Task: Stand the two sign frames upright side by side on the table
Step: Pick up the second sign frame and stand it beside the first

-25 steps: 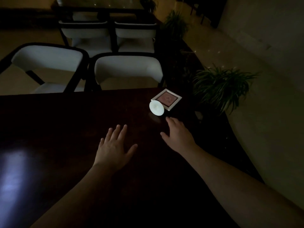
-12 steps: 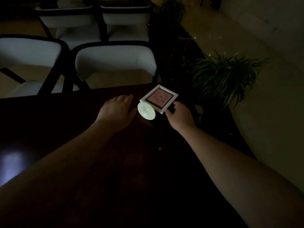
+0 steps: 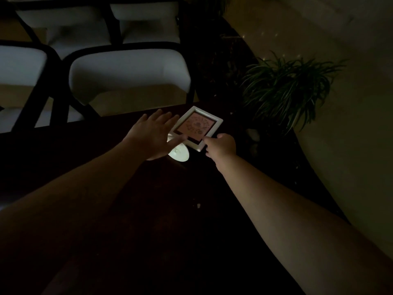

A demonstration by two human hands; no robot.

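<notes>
One sign frame (image 3: 196, 126), white-edged with a pinkish printed card, lies tilted near the far right corner of the dark table (image 3: 170, 209). Its round white base (image 3: 179, 153) points toward me. My left hand (image 3: 151, 137) hovers with fingers spread at the frame's left edge, the thumb across its near left corner. My right hand (image 3: 222, 147) has curled fingers pinching the frame's near right edge. No second frame is visible in the dim light.
White-cushioned chairs (image 3: 129, 69) with dark frames stand just beyond the table's far edge. A leafy potted plant (image 3: 285, 86) sits on the floor to the right, past the table's slanted right edge. A small pale speck (image 3: 198, 205) lies on the table.
Both hands have moved forward from the table's middle to the frame. The left thumb now overlaps it and the right fingers have closed on its near edge.
</notes>
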